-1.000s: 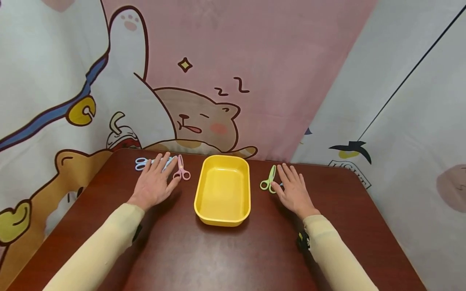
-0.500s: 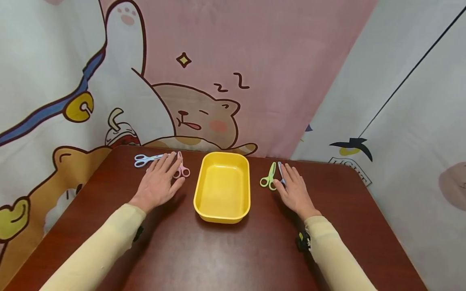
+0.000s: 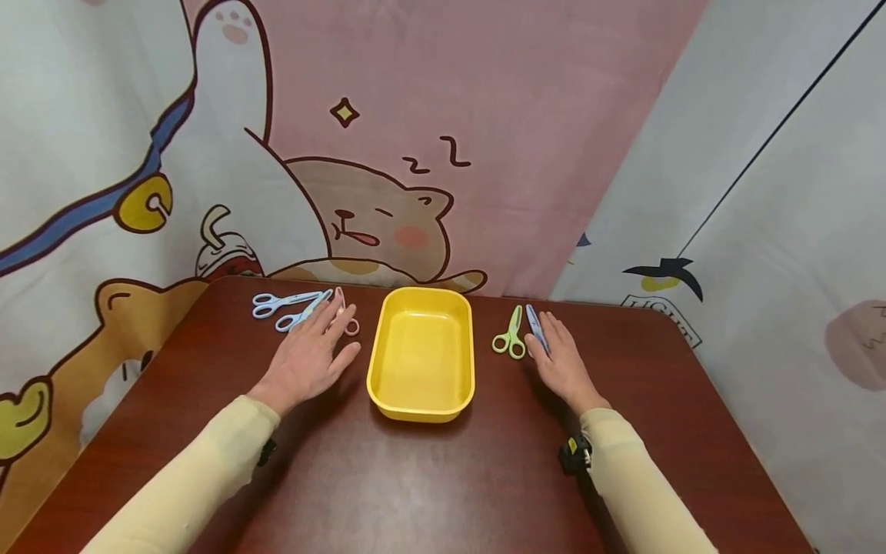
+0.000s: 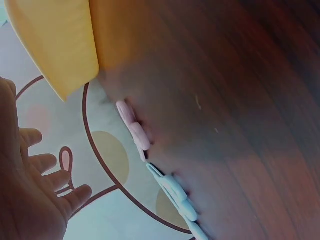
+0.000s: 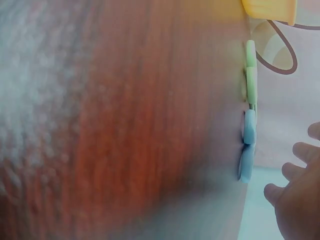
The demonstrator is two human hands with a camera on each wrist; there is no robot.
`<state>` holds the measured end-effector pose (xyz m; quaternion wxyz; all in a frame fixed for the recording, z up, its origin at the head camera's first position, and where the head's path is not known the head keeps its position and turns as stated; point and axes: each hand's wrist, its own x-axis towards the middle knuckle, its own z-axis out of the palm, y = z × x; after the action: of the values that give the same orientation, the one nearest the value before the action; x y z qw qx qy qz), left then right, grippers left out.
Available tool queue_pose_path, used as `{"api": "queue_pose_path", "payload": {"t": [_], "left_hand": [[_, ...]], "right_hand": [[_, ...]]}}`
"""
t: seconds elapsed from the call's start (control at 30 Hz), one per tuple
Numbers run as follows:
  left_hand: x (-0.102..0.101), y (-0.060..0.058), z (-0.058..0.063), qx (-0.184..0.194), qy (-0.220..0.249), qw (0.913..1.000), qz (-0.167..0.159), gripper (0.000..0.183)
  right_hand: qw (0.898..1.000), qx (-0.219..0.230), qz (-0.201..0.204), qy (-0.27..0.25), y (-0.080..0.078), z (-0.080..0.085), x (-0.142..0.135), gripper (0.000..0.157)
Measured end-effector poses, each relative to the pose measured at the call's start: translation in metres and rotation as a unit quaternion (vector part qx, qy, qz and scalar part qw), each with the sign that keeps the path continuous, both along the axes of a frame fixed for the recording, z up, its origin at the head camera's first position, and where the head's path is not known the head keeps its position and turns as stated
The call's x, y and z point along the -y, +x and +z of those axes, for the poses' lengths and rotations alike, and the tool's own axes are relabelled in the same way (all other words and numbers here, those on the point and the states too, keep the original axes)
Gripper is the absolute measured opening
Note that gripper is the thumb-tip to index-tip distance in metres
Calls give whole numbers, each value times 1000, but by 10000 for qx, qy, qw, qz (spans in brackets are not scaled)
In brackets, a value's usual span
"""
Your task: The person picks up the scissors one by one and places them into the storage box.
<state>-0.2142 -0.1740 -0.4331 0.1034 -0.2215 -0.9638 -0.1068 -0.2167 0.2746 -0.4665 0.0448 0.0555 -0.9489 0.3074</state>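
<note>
In the head view my left hand (image 3: pixel 308 358) hovers over the table, fingers spread, holding nothing. It partly covers pink scissors (image 3: pixel 352 327) and the tip of light blue scissors (image 3: pixel 289 320). A second light blue pair (image 3: pixel 266 306) lies just beyond, to the left. My right hand (image 3: pixel 564 365), also with extended fingers, hides the handles of blue scissors (image 3: pixel 534 322); green scissors (image 3: pixel 512 340) lie to their left. Both wrist views show the hands raised above the tabletop, apart from the pink scissors (image 4: pixel 139 135) and the blue scissors (image 5: pixel 248 130).
Between the hands stands a yellow tray (image 3: pixel 420 416) with nothing inside. The dark red-brown table (image 3: pixel 415 492) ends at a printed cartoon curtain (image 3: pixel 540 154) behind and at the sides.
My left hand has shifted slightly right, uncovering more of the light blue scissors. The right hand has edged right, so more of the blue blades shows. Every pair of scissors stays in place.
</note>
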Motion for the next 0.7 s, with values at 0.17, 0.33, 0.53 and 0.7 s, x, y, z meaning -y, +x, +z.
{"api": "queue_pose_path", "payload": {"t": [0.17,0.33,0.53,0.7], "left_hand": [[-7,6,2,188,9,9998,26,70],[-12,11,2,339,60,9994,-54,72],[-15,17,0,378,126,9991,-141,73],[-16,23,-2,361,121,9990,-223,73]], "right_hand": [[9997,-72,-78,-212,1,-3,-3,65],[9993,1,-186,-322,1,-4,-6,66],[9987,146,-259,-412,2,-3,-6,68],[9974,279,-395,-537,4,-2,-6,68]]}}
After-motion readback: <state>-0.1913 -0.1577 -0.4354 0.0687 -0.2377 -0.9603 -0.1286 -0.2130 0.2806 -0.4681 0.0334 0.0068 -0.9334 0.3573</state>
